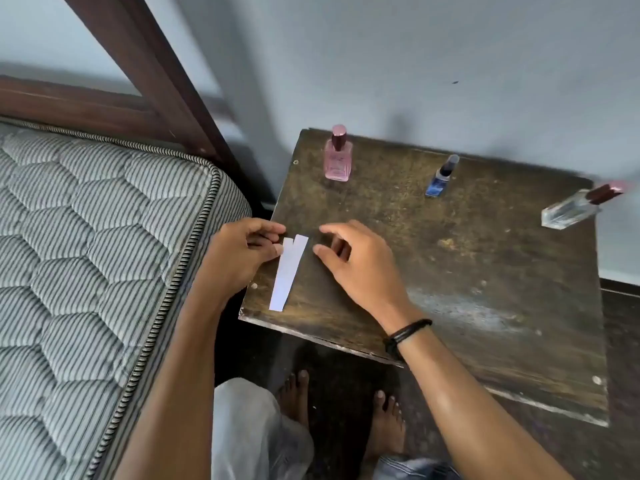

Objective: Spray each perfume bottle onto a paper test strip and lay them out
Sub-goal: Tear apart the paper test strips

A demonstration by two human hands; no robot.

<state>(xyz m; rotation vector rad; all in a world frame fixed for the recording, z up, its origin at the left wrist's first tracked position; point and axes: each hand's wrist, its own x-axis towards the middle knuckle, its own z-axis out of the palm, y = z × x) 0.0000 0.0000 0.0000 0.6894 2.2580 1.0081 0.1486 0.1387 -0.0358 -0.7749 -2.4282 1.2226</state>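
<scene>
1. A small dark table (450, 271) with a worn, scuffed top stands against the far wall. A striped quilted mattress (86, 237) lies to its left.
2. The white paper strips (287, 275) lie flat on the near-left part of the table. There look to be two of them, overlapping along most of their length and splitting apart only at the far end. I cannot say whether more are stacked beneath.
3. The left hand (239, 254) sits at the table's left edge with its fingers curled. Its thumb tip touches the far-left corner of the strips. Its other fingertips are tucked out of sight, so I cannot tell whether the paper is really pinched or only touched.
4. The right hand (353, 265) is just right of the strips, fingers loosely bent and spread, with nothing in its grasp. I cannot tell if its fingertips touch the tabletop. A black band (407, 332) circles that wrist.
5. A pink bottle (337, 157) with a rosy cap stands upright at the far-left of the table.
6. A smaller blue bottle (441, 178) with a dark cap stands to its right, well apart from it. It is blurred.
7. A clear bottle (571, 209) with a dark reddish cap sits at the far-right edge. It is smeared by blur and appears to lean rightward, so its true pose is hard to judge.
8. The labels on all three bottles are unreadable.
9. Bare feet (386, 424) show on the dark floor below the table's near edge.
</scene>
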